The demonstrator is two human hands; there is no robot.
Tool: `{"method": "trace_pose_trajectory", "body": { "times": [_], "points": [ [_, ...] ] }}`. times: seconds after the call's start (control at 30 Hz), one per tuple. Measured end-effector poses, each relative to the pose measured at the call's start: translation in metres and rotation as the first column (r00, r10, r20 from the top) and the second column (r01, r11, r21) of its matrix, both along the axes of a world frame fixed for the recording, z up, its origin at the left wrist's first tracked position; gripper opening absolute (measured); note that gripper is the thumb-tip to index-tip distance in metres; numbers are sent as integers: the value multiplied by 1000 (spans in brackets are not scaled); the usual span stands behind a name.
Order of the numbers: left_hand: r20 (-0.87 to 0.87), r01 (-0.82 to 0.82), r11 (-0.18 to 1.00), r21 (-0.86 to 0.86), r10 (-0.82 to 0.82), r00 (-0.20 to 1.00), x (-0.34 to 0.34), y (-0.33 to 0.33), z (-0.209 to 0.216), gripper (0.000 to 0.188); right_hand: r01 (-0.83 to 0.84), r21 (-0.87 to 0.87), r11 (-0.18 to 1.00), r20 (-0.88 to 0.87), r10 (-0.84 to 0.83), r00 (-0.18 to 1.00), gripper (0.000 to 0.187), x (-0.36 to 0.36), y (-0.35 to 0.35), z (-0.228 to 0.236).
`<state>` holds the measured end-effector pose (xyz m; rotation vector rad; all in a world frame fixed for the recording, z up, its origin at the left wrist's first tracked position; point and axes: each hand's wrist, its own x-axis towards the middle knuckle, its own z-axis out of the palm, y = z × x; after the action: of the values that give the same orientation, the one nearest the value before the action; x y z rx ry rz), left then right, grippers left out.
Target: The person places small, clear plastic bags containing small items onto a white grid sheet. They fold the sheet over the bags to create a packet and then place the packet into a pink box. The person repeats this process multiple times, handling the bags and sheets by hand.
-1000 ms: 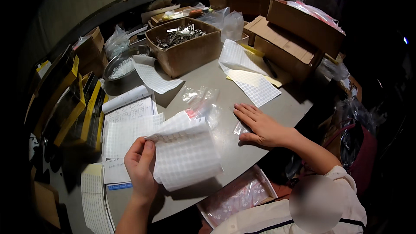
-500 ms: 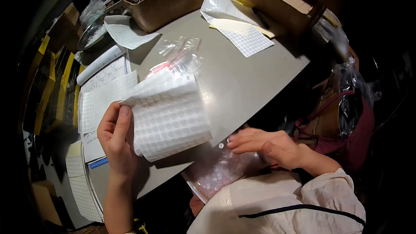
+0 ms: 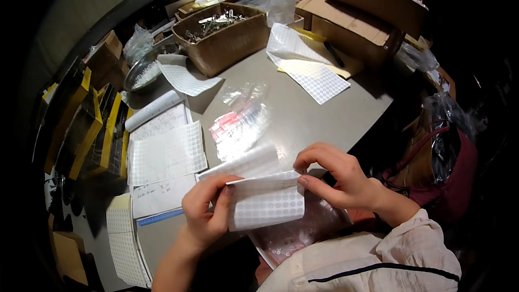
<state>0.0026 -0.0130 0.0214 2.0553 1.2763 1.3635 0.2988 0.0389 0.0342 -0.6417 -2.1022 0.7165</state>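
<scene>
A white sheet of round stickers (image 3: 267,205) is folded over near the table's front edge. My left hand (image 3: 208,208) pinches its left side between thumb and fingers. At the right end of the fold, my right hand (image 3: 343,178) grips the upper corner. Part of the sheet spreads away beyond the fold, over the table. Under the sheet and my right hand, a clear plastic bag (image 3: 308,230) with small white rings inside lies at my lap, partly hidden. Small clear zip bags (image 3: 238,130) with red strips lie just beyond the sheet.
Left stand a clipboard with written papers (image 3: 157,200), a stack of sticker sheets (image 3: 121,238) and yellow-edged black bins (image 3: 111,130). Farther back are a metal bowl (image 3: 130,78) of white pieces, a box (image 3: 227,48) of metal parts, and another sticker sheet (image 3: 319,81). A maroon bag (image 3: 459,184) hangs right.
My right hand has moved up from beside the plastic bag to grip the sheet's right end. The sheet has come lower and is now folded over; the whole view has shifted.
</scene>
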Motion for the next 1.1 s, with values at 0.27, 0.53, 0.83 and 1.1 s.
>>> {"method": "trace_pose_trajectory", "body": {
  "times": [0.27,0.53,0.83,1.1],
  "points": [
    [196,100,962,-254,-50,979,0,-1,-3,17,123,236,964,55,-139,989,23,-2,5,-15],
    [18,-35,994,-101,37,999,0,-1,-7,15,15,181,983,-48,-6,999,28,-5,18,-3],
    [-462,287,930,228,-156,873,2,0,-3,42,-465,-285,838,4,486,874,47,-63,37,55],
    [-526,388,890,239,-217,822,2,-4,-7,34,-563,-455,690,162,685,710,44,-81,53,68]
  ]
}}
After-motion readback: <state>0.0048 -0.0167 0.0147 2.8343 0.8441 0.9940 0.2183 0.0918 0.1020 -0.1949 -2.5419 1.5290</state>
